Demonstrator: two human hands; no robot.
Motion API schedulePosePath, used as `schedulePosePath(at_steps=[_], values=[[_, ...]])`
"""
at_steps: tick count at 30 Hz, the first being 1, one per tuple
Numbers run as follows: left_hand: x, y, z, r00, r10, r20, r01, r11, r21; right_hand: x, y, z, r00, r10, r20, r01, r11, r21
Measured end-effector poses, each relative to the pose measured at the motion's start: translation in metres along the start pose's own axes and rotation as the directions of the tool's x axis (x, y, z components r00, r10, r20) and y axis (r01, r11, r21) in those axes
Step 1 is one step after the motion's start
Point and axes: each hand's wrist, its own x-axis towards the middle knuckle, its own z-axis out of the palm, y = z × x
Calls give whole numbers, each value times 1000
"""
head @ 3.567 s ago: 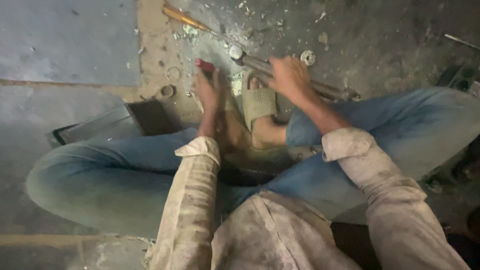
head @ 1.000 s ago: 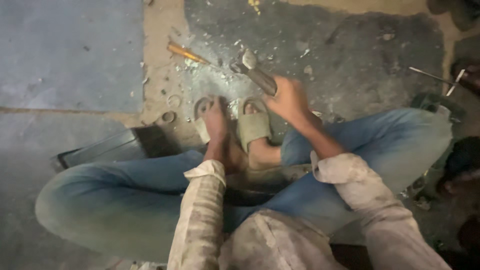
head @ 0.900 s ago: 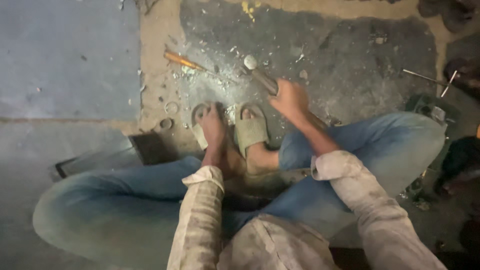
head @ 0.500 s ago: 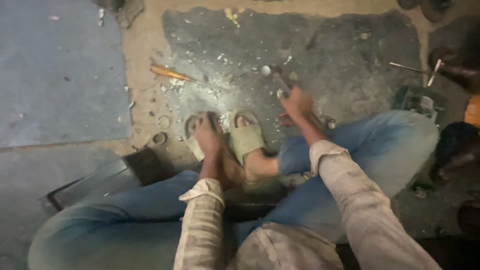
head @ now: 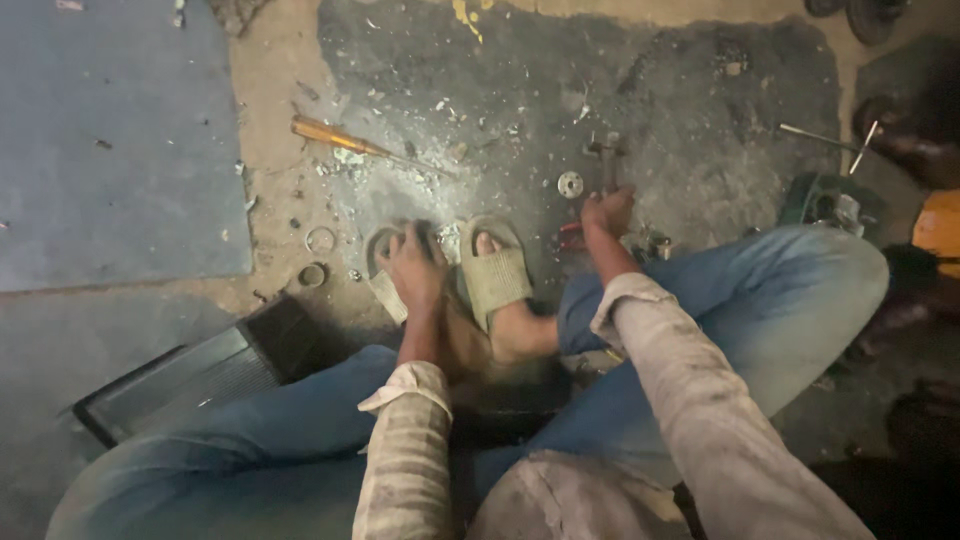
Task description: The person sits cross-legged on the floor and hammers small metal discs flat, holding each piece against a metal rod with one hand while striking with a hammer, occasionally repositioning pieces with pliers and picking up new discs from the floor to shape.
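I sit on the floor in blue jeans, with my feet in olive sandals (head: 497, 275) in front of me. My left hand (head: 415, 268) lies over the toe of the left sandal, fingers curled down; anything under it is hidden. To the right of the sandals, my right hand (head: 606, 212) is shut on the handle of a hammer-like metal tool (head: 606, 152) whose head points away from me over the dark floor patch. A small round metal washer (head: 570, 184) lies just left of the tool.
An orange-handled screwdriver (head: 330, 133) lies to the upper left among metal chips. Two small rings (head: 320, 240) sit left of my feet. A black flat case (head: 190, 375) is at my left knee, a blue mat (head: 110, 150) beyond it. Tools and clutter (head: 830, 205) lie at right.
My right hand has swung the tool from over the sandals out to the right and farther away. My left hand has stayed on the left sandal.
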Motion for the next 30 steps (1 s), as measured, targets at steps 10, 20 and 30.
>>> schedulePosePath(at_steps=[10,20,30], values=[[1,3,-8,999,-42,27,43,998,-39,-30,-24,12,711,-700,-63,668,701,-250],[7,3,-4,995,-64,71,64,998,0,-5,-88,14,425,-688,588,854,519,-10],[15,-6,2,994,-76,76,76,997,-1,-113,-164,95,87,-979,182,975,121,184]])
